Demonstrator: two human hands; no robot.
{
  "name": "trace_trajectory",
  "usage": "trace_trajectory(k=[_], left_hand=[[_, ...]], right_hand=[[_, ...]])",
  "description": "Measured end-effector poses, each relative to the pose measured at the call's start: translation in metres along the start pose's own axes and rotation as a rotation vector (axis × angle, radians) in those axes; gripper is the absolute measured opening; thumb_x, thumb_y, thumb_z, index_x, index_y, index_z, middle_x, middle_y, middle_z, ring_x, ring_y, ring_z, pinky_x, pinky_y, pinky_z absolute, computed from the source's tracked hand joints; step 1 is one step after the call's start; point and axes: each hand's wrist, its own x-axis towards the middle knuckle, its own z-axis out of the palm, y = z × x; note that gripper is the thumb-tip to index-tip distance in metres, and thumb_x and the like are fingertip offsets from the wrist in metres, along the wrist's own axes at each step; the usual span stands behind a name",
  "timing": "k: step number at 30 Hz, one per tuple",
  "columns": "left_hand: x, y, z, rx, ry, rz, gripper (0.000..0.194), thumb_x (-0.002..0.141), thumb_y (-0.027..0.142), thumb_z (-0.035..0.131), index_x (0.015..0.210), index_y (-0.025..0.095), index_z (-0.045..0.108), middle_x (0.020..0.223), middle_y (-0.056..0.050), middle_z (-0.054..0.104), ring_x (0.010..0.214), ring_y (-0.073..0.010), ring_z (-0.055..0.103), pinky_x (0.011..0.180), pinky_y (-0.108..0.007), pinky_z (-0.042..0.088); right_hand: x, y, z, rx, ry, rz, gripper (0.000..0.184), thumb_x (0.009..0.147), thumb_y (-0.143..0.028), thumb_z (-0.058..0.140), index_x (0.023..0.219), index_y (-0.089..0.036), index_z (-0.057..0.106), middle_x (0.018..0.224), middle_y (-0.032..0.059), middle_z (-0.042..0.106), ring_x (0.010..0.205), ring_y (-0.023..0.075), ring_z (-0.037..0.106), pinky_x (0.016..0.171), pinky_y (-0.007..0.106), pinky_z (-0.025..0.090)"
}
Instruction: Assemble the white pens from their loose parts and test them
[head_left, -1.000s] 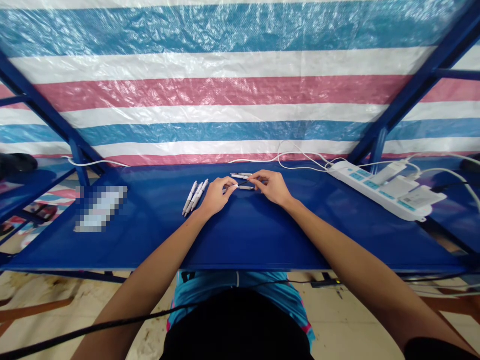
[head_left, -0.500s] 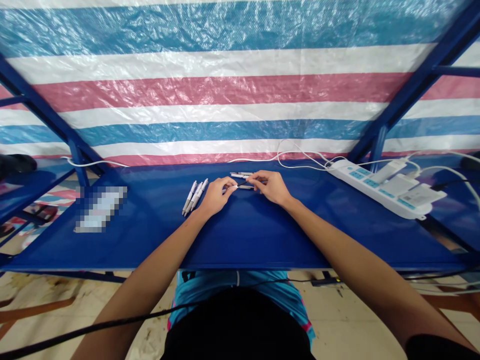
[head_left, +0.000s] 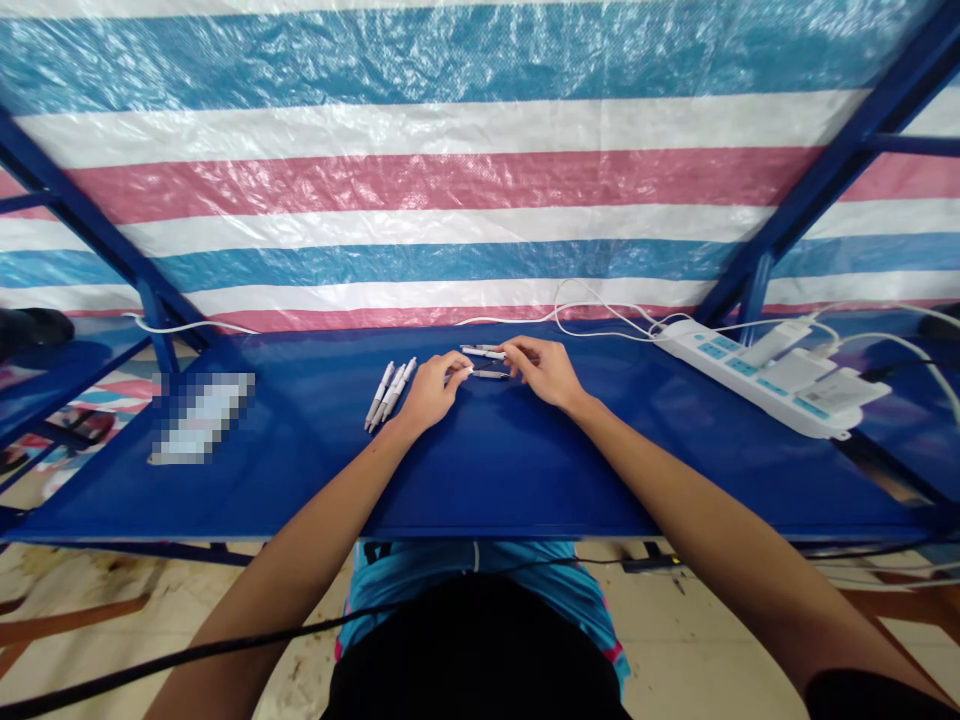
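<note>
My left hand point(head_left: 431, 392) and my right hand point(head_left: 544, 372) sit close together near the far edge of the blue table point(head_left: 510, 480). Between them lies a slim white-and-metal pen part point(head_left: 491, 374), its right end at my right fingertips. My left fingertips are curled at its left end, but the contact is too small to judge. Just beyond it lies a white pen point(head_left: 481, 351), partly hidden by my right fingers. To the left of my left hand lies a bunch of several white pens point(head_left: 388, 396).
A white power strip point(head_left: 757, 380) with plugged-in adapters lies at the table's right, and white cables point(head_left: 600, 322) run along the back edge. A pixelated white patch point(head_left: 201, 418) covers something on the left. Blue steel frame bars point(head_left: 840, 170) and a striped tarp point(head_left: 450, 180) stand behind.
The thin dark rod seen between my fingers earlier no longer shows. My right hand has shifted slightly up the table, and my left hand's fingers have drawn back a little.
</note>
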Motion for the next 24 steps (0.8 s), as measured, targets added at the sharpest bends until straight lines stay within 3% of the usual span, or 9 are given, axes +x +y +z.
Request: trace_trajectory(k=[6,10,16,24], left_hand=[[0.0,0.0,0.0,0.001,0.018,0.006,0.013,0.096,0.019,0.057,0.095,0.023,0.069,0.091,-0.003,0.078,0.09,-0.0238,0.071,0.087,-0.037,0.055],[0.0,-0.001,0.001,0.008,0.034,0.01,0.012,0.096,0.021,0.057,0.096,0.023,0.069,0.091,-0.003,0.078,0.09,-0.0236,0.071,0.087,-0.037,0.056],[0.0,-0.002,0.001,0.018,0.035,0.02,0.011,0.097,0.023,0.058,0.096,0.023,0.069,0.09,-0.003,0.078,0.09,-0.0231,0.072,0.087,-0.037,0.056],[0.0,-0.001,0.001,0.025,0.039,0.028,0.01,0.096,0.023,0.06,0.096,0.023,0.07,0.09,-0.004,0.078,0.09,-0.0231,0.072,0.087,-0.037,0.056]], right_hand=[[0.004,0.014,-0.002,-0.151,0.052,0.009,0.034,0.098,-0.044,0.056,0.089,-0.02,0.079,0.079,0.005,0.076,0.069,0.0202,0.07,0.07,0.032,0.056],[0.004,0.023,0.001,-0.257,-0.081,-0.056,0.017,0.091,-0.028,0.067,0.098,-0.024,0.082,0.09,0.0049,0.079,0.079,0.0214,0.071,0.079,0.034,0.057],[0.003,0.024,0.006,-0.319,-0.241,-0.168,0.025,0.091,-0.027,0.072,0.114,-0.03,0.081,0.108,0.0065,0.08,0.102,0.0265,0.072,0.096,0.044,0.055],[0.004,0.013,0.01,-0.36,-0.254,-0.069,0.01,0.089,-0.019,0.073,0.094,-0.022,0.082,0.087,0.0064,0.077,0.082,0.0216,0.071,0.079,0.034,0.054]])
